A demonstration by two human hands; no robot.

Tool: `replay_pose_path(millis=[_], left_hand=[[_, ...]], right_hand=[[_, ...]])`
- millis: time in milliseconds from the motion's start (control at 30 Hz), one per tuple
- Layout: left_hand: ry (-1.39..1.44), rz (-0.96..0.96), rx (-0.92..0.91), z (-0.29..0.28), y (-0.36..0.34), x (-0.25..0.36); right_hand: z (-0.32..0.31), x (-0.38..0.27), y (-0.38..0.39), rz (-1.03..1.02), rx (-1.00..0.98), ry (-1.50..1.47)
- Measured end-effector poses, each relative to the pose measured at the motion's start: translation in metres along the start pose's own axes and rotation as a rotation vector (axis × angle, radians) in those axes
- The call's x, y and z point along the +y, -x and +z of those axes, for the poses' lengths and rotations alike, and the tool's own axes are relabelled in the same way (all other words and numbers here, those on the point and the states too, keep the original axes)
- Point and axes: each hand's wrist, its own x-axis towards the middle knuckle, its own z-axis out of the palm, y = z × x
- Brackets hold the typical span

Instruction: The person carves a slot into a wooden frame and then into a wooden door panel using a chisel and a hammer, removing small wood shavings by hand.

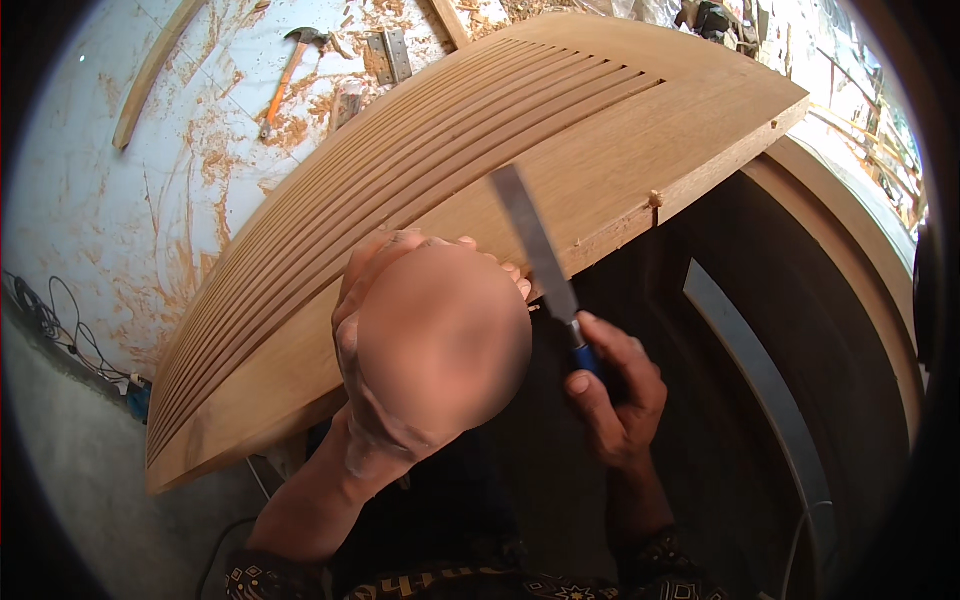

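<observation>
My right hand (625,395) is closed on the blue handle of a chisel (537,240). Its long flat blade points up and away, slanting over the near edge of a slatted wooden door panel (600,150), and looks slightly smeared by motion. To its left, my left hand (355,345) is raised in front of the panel's edge with fingers curled. A blurred round patch covers most of that hand, so whatever it holds cannot be made out. A small notch (656,203) with wood crumbs shows in the panel's edge, right of the blade.
Beyond the panel, a claw hammer (290,80) with an orange handle, a metal hinge (393,55) and a wooden strip (150,75) lie among shavings on a pale surface. Black cables (55,315) run at the left. A curved-looking wooden frame (850,230) stands at the right.
</observation>
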Motion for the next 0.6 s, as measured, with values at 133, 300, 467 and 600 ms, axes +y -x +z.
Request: replay_pose_path(millis=[133, 300, 467, 600], left_hand=[[-0.023, -0.049, 0.008, 0.000, 0.005, 0.000], [-0.048, -0.027, 0.029, -0.001, 0.004, 0.004], [0.025, -0.059, 0.017, -0.002, 0.004, 0.003], [0.063, -0.061, 0.003, -0.005, 0.003, 0.002]], right_hand=[[-0.007, 0.001, 0.004, -0.004, 0.141, 0.051], [-0.014, -0.006, 0.005, -0.095, 0.152, 0.201], [-0.011, -0.002, 0.012, -0.091, 0.151, 0.167], [-0.007, -0.005, 0.013, -0.086, 0.160, 0.131]])
